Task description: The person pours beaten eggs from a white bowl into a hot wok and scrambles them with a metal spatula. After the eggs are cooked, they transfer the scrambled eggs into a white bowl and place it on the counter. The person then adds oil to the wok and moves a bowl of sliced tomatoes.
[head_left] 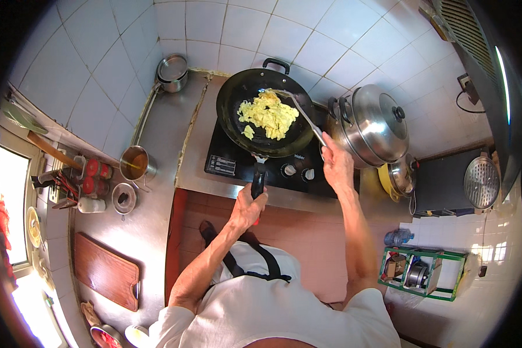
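A black wok (230,126) rests on a black Haier gas cooktop (243,172), with its small loop handle towards the tiled wall. Yellow scrambled egg (269,114) lies in the middle of the wok. My left hand (247,209) is closed around the wok's long black handle (258,180). In my right hand (337,163) is a metal spatula (304,114); its head reaches into the wok at the upper edge of the egg and is partly hidden.
Close on the right stands a large steel steamer pot (376,126). The left counter holds a pot of brown liquid (134,163), a small lidded container (124,198), red-lidded jars (93,167) and a wooden cutting board (106,272). Stacked pots (172,73) fill the corner.
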{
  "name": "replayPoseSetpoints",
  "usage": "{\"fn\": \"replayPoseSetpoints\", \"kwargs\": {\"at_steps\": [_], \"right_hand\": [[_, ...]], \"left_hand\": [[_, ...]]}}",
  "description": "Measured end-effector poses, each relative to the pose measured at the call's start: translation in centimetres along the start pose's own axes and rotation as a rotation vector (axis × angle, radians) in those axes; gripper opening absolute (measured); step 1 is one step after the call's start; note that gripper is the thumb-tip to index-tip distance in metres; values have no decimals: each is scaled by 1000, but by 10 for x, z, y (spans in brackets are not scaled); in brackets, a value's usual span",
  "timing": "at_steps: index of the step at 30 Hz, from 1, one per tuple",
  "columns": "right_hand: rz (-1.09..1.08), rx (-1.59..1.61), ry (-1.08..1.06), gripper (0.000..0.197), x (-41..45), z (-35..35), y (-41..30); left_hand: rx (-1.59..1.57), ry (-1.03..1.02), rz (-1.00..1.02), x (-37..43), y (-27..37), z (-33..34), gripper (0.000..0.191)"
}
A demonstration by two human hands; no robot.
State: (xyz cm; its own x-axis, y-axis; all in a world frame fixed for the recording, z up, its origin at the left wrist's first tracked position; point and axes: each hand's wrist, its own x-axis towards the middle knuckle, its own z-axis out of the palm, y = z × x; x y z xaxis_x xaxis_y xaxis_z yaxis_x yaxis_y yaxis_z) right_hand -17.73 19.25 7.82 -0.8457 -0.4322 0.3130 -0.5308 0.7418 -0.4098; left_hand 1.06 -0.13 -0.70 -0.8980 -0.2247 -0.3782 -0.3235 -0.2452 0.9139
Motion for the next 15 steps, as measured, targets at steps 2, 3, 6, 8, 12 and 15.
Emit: {"fn": "replayPoseSetpoints", "kwargs": {"at_steps": [2, 3, 6, 8, 12, 15], "right_hand": [[88, 72, -50, 36, -5, 16, 2], [40, 111, -59, 35, -9, 21, 1], [171, 299, -92, 37, -30, 10, 4], [239, 382, -89, 39, -38, -1, 10], [305, 400, 87, 41, -58, 16, 34], [681, 728, -53, 41, -71, 25, -3]], "left_hand": [[9, -3, 19, 2, -3, 0, 25], [13, -1, 36, 3, -5, 0, 25], [20, 15, 33, 4, -8, 0, 25], [9, 16, 25, 3, -9, 0, 25], [20, -1, 39, 6, -8, 3, 25], [28, -5, 43, 8, -10, 2, 25]]}}
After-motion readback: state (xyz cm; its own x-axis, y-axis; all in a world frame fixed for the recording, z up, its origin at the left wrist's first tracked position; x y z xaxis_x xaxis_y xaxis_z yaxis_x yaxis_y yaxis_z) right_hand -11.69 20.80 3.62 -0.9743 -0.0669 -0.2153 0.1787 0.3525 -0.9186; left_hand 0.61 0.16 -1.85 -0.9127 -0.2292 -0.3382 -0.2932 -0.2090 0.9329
